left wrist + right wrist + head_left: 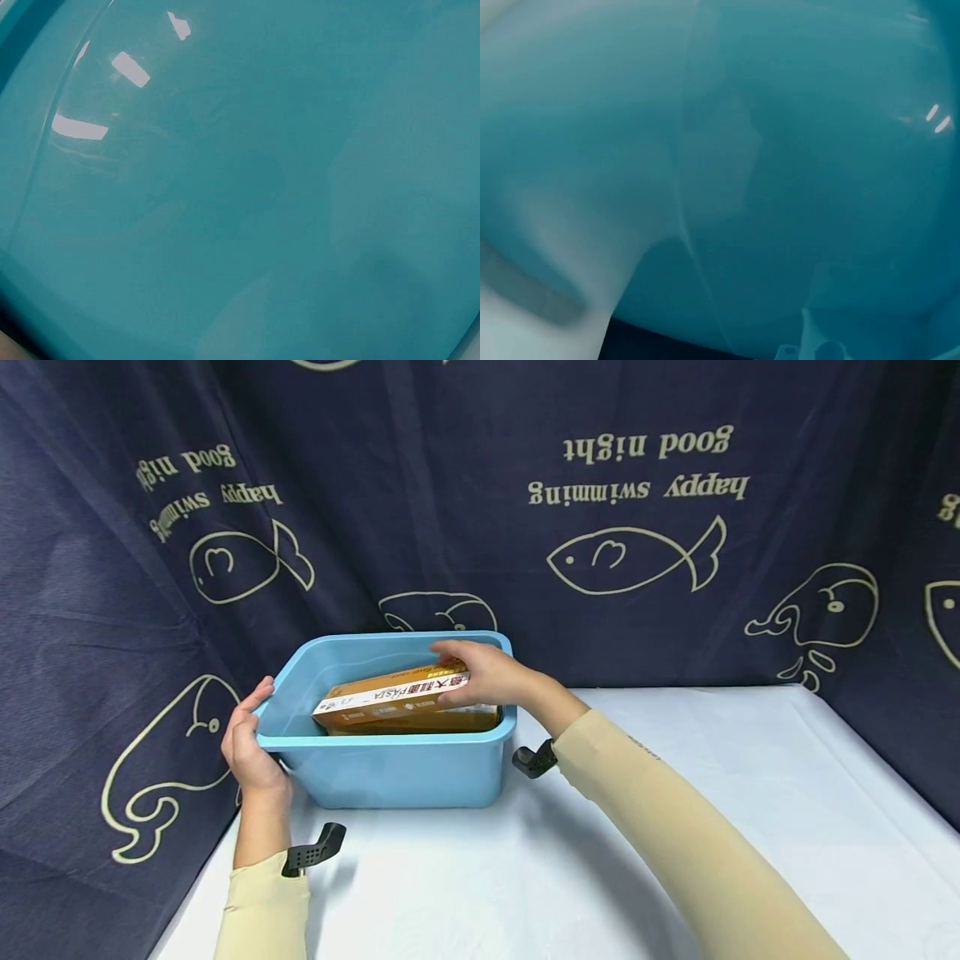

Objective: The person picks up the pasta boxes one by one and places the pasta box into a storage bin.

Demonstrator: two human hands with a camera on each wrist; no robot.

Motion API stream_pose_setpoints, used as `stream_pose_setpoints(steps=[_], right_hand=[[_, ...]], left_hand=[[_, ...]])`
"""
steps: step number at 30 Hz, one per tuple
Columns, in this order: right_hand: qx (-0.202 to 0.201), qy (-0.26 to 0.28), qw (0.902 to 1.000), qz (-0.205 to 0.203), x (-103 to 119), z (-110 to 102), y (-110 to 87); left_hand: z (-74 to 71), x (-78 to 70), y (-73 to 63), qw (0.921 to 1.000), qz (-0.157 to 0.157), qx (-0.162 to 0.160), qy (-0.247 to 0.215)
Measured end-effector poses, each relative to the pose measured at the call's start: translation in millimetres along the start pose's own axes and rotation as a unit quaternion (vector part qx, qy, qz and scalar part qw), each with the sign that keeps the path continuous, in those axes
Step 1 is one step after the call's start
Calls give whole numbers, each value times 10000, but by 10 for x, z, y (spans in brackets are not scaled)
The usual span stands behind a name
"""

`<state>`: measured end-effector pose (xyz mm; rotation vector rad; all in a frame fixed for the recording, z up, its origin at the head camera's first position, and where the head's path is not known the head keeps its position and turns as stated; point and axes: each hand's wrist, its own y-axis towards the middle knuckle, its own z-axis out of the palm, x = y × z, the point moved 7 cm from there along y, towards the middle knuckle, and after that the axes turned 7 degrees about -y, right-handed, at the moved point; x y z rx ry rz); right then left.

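Note:
A light blue plastic bin [390,772] stands on the table against the dark curtain. My left hand [251,743] grips its rim at the left corner, fingers curled over the edge. Inside it, my right hand [487,675] holds the right end of a brown pasta box [375,710] with a white printed strip, thumb on the near side and fingers on the far side. The box lies tilted, its left end toward the near wall. Below it shows part of another brown package [472,721]. Blue bin wall [240,180] fills the left wrist view and also the right wrist view [817,187].
A white cloth covers the table [675,793], reaching out to the right and toward me. Dark blue curtains [465,485] with fish and whale drawings hang behind and at the left, close to the bin. Black wrist cameras [315,850] sit on both sleeves.

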<state>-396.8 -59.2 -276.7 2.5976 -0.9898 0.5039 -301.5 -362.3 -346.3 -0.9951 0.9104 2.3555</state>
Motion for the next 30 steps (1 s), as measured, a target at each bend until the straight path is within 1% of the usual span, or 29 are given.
stream_pose_setpoints(steps=[6,11,16,20,24,27,29,30], right_hand=[[-44,-101,9999,75,-2,-7,-9],[-334,-79,9994,-26,-6,-53,-64],[-791,46,9968,-75,-42,-116,-165],[-1229,-8,9924,105,-111,-187,-290],[-1692,-171,9849,338,-168,-286,-470],[-2023,-206,9779,495,-224,-359,-654],[-2214,-188,9731,606,-274,-398,-797],[-2303,-196,9708,640,-301,-415,-874]], left_hand=[[-12,-2,-5,10000,-58,-17,6],[6,10,-12,10000,-68,5,11],[33,20,-12,10000,-53,49,2],[45,32,-14,9999,-114,42,17],[22,18,-4,9999,-113,35,48],[-11,-18,15,9995,-15,106,286],[-34,-76,26,9974,138,158,695],[-45,-114,32,9945,229,175,1010]])
